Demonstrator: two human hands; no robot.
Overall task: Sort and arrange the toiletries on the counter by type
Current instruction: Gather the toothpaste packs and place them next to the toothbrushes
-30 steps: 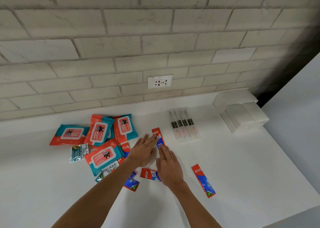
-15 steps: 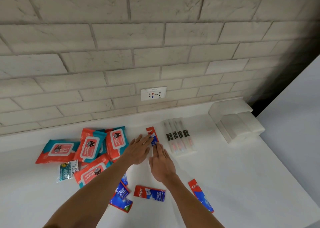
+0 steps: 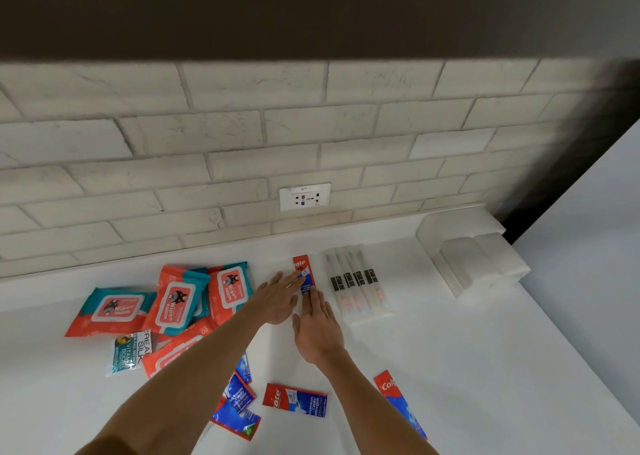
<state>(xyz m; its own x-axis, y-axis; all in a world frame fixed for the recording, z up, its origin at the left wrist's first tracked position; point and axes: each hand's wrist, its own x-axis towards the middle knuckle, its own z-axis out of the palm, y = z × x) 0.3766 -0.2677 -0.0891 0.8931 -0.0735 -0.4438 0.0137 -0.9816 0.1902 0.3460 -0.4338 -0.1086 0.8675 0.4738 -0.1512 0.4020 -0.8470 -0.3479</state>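
Pressing down with straight, unclenched fingers, the left hand (image 3: 277,298) and right hand (image 3: 317,330) both touch the small red-and-blue cardboard toothpaste box (image 3: 303,267). It lies lengthwise under their fingertips on the white counter (image 3: 450,368), just left of a row of clear-wrapped toothbrushes (image 3: 356,292). Red-and-teal soft wipes packs (image 3: 176,302) heap at the left, while a white open holder (image 3: 429,236) in the right corner contains white folded stacks (image 3: 485,260).
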